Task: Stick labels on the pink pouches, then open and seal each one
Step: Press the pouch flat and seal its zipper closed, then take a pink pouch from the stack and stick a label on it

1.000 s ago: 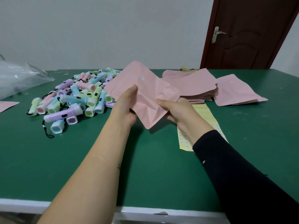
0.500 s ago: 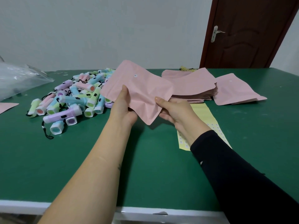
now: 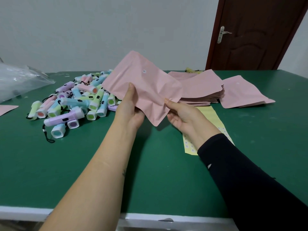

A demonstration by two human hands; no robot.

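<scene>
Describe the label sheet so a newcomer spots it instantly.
On the green table, look just nearer than the stack of pink pouches, partly under the right hand. A pale yellow paper sheet lies flat there; unlike the pouches, it carries rows of small round labels.

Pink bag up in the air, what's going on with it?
A person holds one pink pouch above the green table with both hands: the left hand grips its lower left side and the right hand pinches its lower right edge. A small round label is already stuck on it. More pouches lie stacked behind, a yellow label sheet lies under the right wrist, and a heap of pastel flashlights sits to the left.
</scene>
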